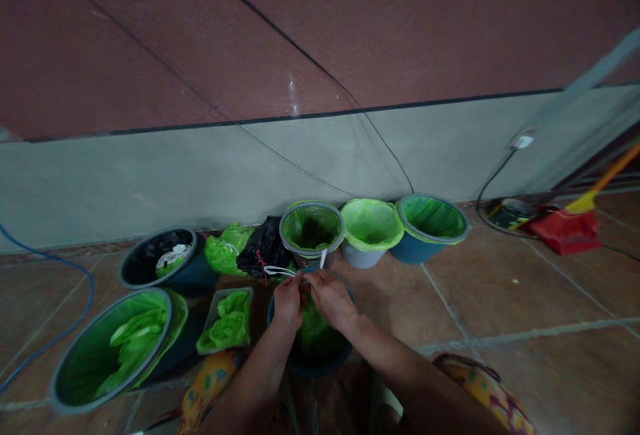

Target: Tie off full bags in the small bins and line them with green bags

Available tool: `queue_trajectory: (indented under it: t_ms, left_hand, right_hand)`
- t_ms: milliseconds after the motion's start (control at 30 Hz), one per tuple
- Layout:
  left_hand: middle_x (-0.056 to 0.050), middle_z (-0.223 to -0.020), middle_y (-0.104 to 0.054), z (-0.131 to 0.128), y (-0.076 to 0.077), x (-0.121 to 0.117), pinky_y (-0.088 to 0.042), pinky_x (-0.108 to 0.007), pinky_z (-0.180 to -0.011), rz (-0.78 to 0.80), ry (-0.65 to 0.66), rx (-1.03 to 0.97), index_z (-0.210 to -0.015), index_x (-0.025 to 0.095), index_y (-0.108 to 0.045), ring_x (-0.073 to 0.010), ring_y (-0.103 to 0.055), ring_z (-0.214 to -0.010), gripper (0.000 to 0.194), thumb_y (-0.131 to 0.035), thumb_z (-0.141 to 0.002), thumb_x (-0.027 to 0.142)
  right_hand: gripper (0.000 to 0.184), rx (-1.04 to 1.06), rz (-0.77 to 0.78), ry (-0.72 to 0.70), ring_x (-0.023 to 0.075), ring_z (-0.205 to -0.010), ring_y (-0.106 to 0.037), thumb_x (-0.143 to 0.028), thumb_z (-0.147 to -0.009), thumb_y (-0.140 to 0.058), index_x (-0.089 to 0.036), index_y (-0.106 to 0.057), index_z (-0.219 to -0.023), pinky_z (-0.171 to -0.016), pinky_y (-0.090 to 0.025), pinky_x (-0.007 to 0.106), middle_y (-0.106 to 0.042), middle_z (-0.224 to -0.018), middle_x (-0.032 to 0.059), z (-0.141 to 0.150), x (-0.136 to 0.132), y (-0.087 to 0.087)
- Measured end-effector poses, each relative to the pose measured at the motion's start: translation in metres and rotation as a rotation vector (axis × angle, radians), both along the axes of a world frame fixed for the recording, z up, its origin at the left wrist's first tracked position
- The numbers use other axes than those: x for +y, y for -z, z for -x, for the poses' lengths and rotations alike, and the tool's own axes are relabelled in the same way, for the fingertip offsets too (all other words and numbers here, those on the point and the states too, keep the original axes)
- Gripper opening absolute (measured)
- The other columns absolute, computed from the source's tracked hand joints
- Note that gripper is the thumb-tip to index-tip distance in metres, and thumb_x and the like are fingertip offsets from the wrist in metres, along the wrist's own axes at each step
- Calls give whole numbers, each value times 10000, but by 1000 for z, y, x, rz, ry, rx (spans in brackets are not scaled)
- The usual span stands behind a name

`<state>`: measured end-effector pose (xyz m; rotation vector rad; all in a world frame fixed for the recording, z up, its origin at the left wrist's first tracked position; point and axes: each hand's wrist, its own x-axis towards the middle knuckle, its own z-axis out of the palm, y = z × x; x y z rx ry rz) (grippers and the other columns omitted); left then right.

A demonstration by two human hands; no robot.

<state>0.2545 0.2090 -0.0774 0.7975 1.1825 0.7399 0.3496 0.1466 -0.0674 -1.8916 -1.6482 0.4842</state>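
My left hand (288,302) and my right hand (330,298) meet over a dark blue bin (315,370), fingers closed. Both pinch a white drawstring (276,270), whose loop sticks out to the left while another end points up on the right. Below my hands a green plastic bag (316,332) is gathered inside the bin. The fingers hide the exact spot where the string meets the bag. Just behind stands a bin lined with green plastic (313,225).
By the wall are a white lined bin (369,256), a blue lined bin (425,252) and a black bag (265,247). A large lined bin (63,385), a small tray (215,305) and a blue hose (91,288) are left. A red dustpan (565,230) lies right.
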Motion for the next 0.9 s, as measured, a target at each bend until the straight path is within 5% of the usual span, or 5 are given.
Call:
queue_trajectory:
  t_ms: [267,533,700,900]
  left_hand:
    - [64,-538,-556,-4,-1,-2,-291,-193,-432,-217,25,40,-747,170,-585,-60,-438,-433,294,-725,-633,402]
    - [71,-602,-592,7,-1,10,-416,-217,-536,-275,227,67,-961,199,-532,-104,-550,-530,444,-653,-534,179]
    - [46,-648,-622,11,-1,11,-454,-249,-573,-201,297,67,-876,195,-525,-111,-568,-548,374,-665,-529,184]
    - [36,-593,-595,12,8,10,-407,-218,-573,-530,415,250,-640,190,-571,-104,-549,-574,53,-616,-634,164]
  right_hand:
    - [277,211,-6,165,188,-933,-627,-91,-874,-453,-182,-695,-972,-884,-473,310,-678,-1002,94,-8,2,8]
    - [75,830,315,95,134,-745,-567,-187,-799,-581,-177,-655,-796,-645,-449,246,-630,-770,1,-31,5,3]
    - [115,1148,422,-41,96,-682,-535,-241,-686,-715,-164,-659,-751,-608,-431,207,-601,-701,-21,-39,-2,3]
    - [259,1314,376,81,93,-677,-531,-298,-572,-823,-164,-678,-740,-628,-449,227,-592,-683,-27,-36,-7,9]
